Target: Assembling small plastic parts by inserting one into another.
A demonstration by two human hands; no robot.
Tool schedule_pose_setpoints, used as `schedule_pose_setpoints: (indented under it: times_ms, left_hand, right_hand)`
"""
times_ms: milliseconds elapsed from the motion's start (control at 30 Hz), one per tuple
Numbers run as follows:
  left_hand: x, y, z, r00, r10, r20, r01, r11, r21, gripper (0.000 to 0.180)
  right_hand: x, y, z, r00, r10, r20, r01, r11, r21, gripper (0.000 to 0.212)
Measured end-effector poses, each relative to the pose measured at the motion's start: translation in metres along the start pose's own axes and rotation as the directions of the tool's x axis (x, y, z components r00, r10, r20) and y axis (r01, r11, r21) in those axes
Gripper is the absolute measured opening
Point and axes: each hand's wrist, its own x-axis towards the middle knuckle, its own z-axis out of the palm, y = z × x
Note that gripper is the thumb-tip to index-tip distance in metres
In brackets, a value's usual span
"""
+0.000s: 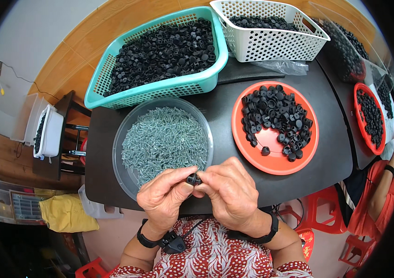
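Between my two hands, just over the near edge of the table, is a small black plastic cap (193, 179). My left hand (162, 194) pinches it from the left with thumb and forefinger. From the other side, the fingertips of my right hand (229, 192) close on it too; whether they also hold a screw is hidden. Right beyond my hands stands a clear round tub (117, 155) heaped with silvery screws (164, 141). To its right, an orange-red plate (271, 164) carries many loose black caps (276, 109).
Behind the tub, a teal basket (160, 92) brims with black plastic parts. A white perforated basket (276, 44) sits at the back. Another red tray (378, 146) of black parts lies far right, near a co-worker's arm (380, 194). Red stools (327, 211) stand below the dark table (220, 129).
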Motion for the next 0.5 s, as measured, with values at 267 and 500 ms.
schedule_pose_setpoints:
  times_ms: [267,500]
  left_hand:
    - [0.003,0.007,0.003,0.989,0.147,0.0,-0.145,0.972,0.188,0.022]
    - [-0.004,0.004,0.01,0.976,-0.214,-0.038,0.186,0.913,-0.363,0.024]
  right_hand:
    - [0.003,0.001,-0.001,0.999,-0.035,0.027,0.036,0.999,-0.031,0.038]
    - [0.011,0.004,-0.006,0.996,0.006,0.09,-0.009,0.999,0.033,0.03]
